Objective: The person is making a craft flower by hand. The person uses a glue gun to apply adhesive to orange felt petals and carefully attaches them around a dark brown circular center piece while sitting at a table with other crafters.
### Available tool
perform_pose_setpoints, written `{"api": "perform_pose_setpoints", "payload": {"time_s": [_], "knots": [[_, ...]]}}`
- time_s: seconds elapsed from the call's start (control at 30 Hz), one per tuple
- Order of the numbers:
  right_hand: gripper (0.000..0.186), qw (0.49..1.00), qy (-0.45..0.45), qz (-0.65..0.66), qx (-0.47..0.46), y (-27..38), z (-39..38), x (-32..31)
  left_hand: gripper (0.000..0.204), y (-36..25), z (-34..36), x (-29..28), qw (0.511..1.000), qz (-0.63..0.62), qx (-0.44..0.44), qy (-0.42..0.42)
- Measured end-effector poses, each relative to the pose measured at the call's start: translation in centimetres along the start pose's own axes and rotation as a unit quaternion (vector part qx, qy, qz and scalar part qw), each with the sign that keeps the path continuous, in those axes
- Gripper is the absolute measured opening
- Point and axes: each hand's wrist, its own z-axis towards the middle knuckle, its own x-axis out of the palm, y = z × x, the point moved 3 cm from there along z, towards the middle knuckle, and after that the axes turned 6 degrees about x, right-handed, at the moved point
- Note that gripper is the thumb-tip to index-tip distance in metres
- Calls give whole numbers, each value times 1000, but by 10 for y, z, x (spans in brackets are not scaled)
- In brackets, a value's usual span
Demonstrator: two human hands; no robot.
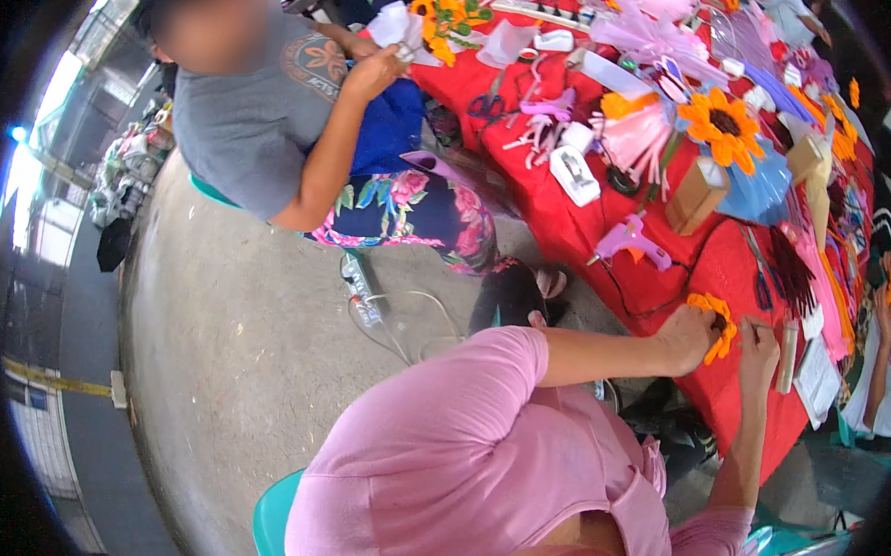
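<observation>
My left hand (689, 341) is closed on an orange artificial flower (723, 340), its fingers at the flower's left side and centre. The flower stands on edge above the red tablecloth (753, 416). Just right of it, my right hand (759, 349) has its fingers pinched together, close to the petals. Whatever those fingers may hold is too small to make out. A pale cylindrical stick or tube (787, 357) lies beside my right hand. Beyond my left hand rests a lilac glue gun (633, 242) with a dark cord.
Scissors (761, 277), a dark red tassel (794, 268), a cardboard box (698, 197), a white puncher-like tool (574, 174) and a finished sunflower (720, 129) crowd the table. At the far left, a seated person (263, 121) handles something small. A power strip (360, 289) with cables lies on the floor.
</observation>
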Motion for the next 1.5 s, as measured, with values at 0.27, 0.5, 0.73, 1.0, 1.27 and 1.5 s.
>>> {"api": "perform_pose_setpoints", "payload": {"time_s": [0.27, 0.5, 0.73, 1.0, 1.27, 1.5], "knots": [[21, 1000, -29, 2, -5, 22, 5, 3, 21, 17, -6, -42, 994, -86, -4, -71], [18, 996, -55, 66, -6, 13, -5, -10, 21, -12, -35, -39, 988, -150, 13, 30], [18, 998, -41, 39, -4, 22, -6, -9, 25, -14, -70, -14, 971, -180, -20, 158], [17, 998, -46, 35, -4, 23, -1, -11, 23, 4, -51, -21, 982, -115, -29, 147], [16, 997, -59, 34, -40, 27, 2, -9, 22, 30, 28, -34, 984, -173, -18, -28], [18, 998, -36, 22, -37, 26, 8, -4, 21, 26, 57, -20, 978, -194, -58, 49]]}}
